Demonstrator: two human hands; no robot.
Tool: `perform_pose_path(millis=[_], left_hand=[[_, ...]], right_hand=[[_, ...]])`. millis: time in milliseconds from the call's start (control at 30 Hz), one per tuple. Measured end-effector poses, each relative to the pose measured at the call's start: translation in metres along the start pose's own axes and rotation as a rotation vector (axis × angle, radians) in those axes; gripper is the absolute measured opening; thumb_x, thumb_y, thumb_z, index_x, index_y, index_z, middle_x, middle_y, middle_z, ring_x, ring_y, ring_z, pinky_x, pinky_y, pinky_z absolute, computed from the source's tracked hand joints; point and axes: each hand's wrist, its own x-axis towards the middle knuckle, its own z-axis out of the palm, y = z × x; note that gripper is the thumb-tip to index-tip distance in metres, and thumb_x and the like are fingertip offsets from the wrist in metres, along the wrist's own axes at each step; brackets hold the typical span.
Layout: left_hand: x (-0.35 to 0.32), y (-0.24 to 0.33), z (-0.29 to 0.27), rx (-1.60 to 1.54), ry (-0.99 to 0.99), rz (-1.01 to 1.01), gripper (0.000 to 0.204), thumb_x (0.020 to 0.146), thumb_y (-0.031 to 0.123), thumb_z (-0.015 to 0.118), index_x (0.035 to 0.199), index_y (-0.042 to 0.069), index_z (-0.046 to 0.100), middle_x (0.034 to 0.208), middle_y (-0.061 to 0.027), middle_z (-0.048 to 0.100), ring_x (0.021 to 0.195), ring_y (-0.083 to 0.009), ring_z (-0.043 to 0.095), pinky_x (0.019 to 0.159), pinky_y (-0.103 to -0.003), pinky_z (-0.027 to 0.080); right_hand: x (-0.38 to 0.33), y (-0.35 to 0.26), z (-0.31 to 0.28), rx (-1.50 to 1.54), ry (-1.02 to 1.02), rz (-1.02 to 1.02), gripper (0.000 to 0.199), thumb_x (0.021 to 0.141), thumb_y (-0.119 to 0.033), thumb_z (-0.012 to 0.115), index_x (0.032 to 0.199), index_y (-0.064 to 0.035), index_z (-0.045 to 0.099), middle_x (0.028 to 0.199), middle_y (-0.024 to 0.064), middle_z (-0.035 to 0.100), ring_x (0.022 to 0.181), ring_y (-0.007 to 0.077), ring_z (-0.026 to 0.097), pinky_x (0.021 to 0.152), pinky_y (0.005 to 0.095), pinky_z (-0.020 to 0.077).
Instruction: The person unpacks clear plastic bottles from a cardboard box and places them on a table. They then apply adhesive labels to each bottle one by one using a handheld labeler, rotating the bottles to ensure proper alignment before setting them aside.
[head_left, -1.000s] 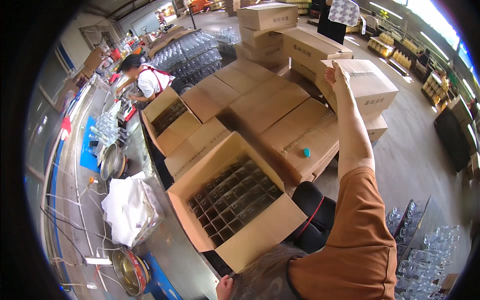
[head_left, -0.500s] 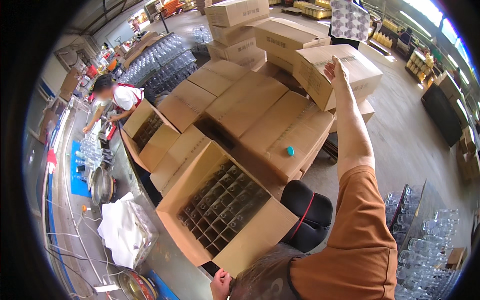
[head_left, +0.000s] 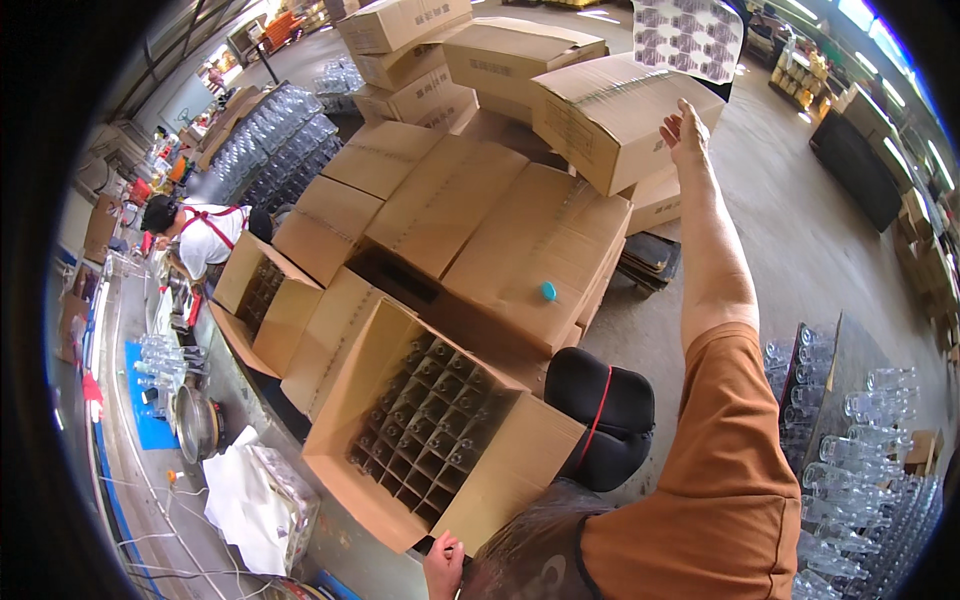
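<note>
My right arm reaches far out. Its hand (head_left: 686, 133) is open, fingers stretched, in front of a closed carton (head_left: 625, 110) on the stack; contact cannot be made out. Low in the picture my left hand (head_left: 443, 565) is curled closed beside the lower corner of an open carton (head_left: 365, 495); what its fingers hold, if anything, is hidden. Cardboard dividers (head_left: 415, 420) split that carton into cells, with clear glass bottles in many of them. A teal cap-like piece (head_left: 547, 291) lies on a closed carton (head_left: 500, 270) further off.
A black padded stool (head_left: 600, 415) stands right of the open carton. To the left runs a metal workbench (head_left: 255, 400) with a wrapped package (head_left: 265, 500) on it; a co-worker (head_left: 205, 235) bends over its far end. Glass jars (head_left: 850, 475) stand at the lower right.
The view has turned, so the cartons sit further left and my right hand appears at the carton's right end. The co-worker has bent lower. My left hand stays by the open carton.
</note>
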Motion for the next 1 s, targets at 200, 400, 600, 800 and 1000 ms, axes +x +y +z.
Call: perform_pose_path(millis=[200, 400, 600, 800, 1000], left_hand=[[0.009, -0.003, 0.006, 0.077, -0.051, -0.010, 0.047, 0.092, 0.019, 0.066, 0.129, -0.008, 0.056, 0.105, -0.0177, 0.073, 0.081, -0.0184, 0.072, 0.074, -0.030, 0.056], [0.030, 0.005, 0.013, 0.200, -0.141, 0.070, 0.047, 0.092, 0.019, 0.067, 0.130, -0.006, 0.057, 0.105, -0.0160, 0.073, 0.080, -0.0190, 0.072, 0.073, -0.030, 0.057], [0.041, 0.034, 0.017, 0.243, -0.224, 0.097, 0.048, 0.091, 0.019, 0.068, 0.131, -0.005, 0.057, 0.108, -0.0156, 0.073, 0.081, -0.0186, 0.071, 0.074, -0.032, 0.056], [0.044, 0.032, 0.024, 0.268, -0.270, 0.136, 0.048, 0.091, 0.021, 0.068, 0.131, -0.003, 0.057, 0.110, -0.0157, 0.072, 0.083, -0.0197, 0.071, 0.075, -0.034, 0.056], [0.024, 0.018, 0.019, 0.329, -0.144, 0.181, 0.049, 0.089, 0.030, 0.071, 0.127, 0.000, 0.061, 0.106, -0.0159, 0.072, 0.083, -0.0239, 0.073, 0.077, -0.038, 0.056]], right_hand=[[0.017, -0.061, -0.055, -0.212, 0.226, -0.206, 0.035, 0.080, -0.034, 0.077, 0.093, -0.0031, 0.067, 0.092, 0.0090, 0.064, 0.076, 0.0188, 0.062, 0.065, 0.0339, 0.0538], [0.066, -0.149, -0.122, -0.457, 0.341, -0.386, 0.076, 0.075, -0.039, 0.080, 0.136, 0.0001, 0.056, 0.137, 0.0172, 0.059, 0.127, 0.0292, 0.055, 0.107, 0.0390, 0.0416], [0.041, -0.190, -0.132, -0.631, 0.236, -0.313, 0.089, 0.077, -0.037, 0.077, 0.149, -0.0011, 0.041, 0.151, 0.0194, 0.045, 0.138, 0.0310, 0.046, 0.111, 0.0379, 0.0389], [0.055, -0.156, -0.190, -0.277, -0.144, -0.187, 0.039, 0.087, -0.020, 0.071, 0.119, -0.0002, 0.064, 0.115, 0.0112, 0.068, 0.101, 0.0257, 0.068, 0.092, 0.0392, 0.0544], [0.007, -0.112, -0.180, 0.143, -0.440, -0.143, 0.026, 0.091, -0.010, 0.066, 0.115, 0.0002, 0.064, 0.109, 0.0110, 0.068, 0.098, 0.0239, 0.068, 0.085, 0.0393, 0.0572]])
